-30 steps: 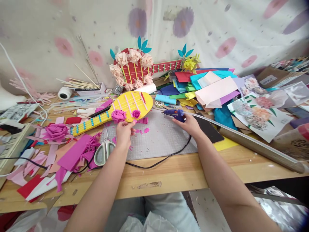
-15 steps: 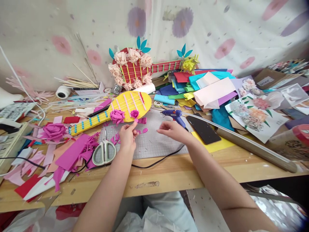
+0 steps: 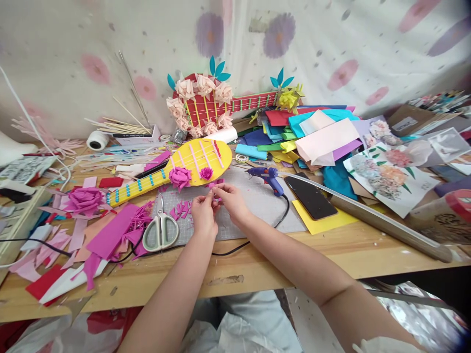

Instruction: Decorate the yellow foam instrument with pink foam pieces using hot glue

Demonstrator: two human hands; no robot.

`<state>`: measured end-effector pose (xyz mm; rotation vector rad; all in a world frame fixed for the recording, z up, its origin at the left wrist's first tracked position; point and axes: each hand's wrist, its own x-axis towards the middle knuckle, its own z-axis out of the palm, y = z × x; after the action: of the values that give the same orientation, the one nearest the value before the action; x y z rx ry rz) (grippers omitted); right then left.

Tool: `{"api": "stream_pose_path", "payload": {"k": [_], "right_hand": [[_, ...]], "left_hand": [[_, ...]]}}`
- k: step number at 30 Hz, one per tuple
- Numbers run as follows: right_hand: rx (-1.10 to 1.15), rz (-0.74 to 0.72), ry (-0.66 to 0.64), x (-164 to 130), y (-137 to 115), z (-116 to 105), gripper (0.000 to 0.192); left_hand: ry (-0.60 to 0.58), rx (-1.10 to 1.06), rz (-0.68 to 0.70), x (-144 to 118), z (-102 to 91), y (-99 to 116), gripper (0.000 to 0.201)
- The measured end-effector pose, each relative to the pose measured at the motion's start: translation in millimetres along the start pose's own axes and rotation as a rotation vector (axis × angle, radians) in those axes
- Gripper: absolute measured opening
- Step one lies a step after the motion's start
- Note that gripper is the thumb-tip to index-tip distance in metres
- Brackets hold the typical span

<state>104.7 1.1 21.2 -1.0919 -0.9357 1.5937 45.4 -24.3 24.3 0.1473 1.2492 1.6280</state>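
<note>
Drawn leftward, the right hand (image 3: pixel 232 202) meets the left hand (image 3: pixel 204 214), fingers curled nearly closed, any grip hidden. Left of them lie pale-green-handled steel scissors (image 3: pixel 161 224); just beyond, a yellow toy guitar (image 3: pixel 217 166) with magenta paper flowers (image 3: pixel 180 177); rightward, a blue plastic glue gun (image 3: pixel 271 178), probably parked within reach.

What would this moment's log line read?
left hand and right hand: fingertips together, contents unclear; grey gridded mat: beneath hands; blue pistol-shaped glue gun: unheld
</note>
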Motion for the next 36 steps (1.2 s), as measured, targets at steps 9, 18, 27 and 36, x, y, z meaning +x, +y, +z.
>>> {"api": "stream_pose_path", "payload": {"k": [9,18,27,36], "right_hand": [[-0.142,0.061,0.043,14.0,-16.8,-12.4,0.012],[-0.202,0.043,0.008,21.4,-16.5,-6.9,0.013],[-0.147,0.033,0.101,20.9,-5.6,8.5,0.032],[-0.201,0.037,0.171,31.4,3.8,23.7,0.031]], "left_hand": [[-0.271,0.983,0.769,34.4,-18.0,55.7,0.027],[-0.696,1.582,1.148,83.9,-2.5,89.4,0.037],[-0.753,1.521,1.001,99.2,1.3,94.9,0.039],[-0.78,1.412,0.945,103.6,1.7,95.5,0.038]]}}
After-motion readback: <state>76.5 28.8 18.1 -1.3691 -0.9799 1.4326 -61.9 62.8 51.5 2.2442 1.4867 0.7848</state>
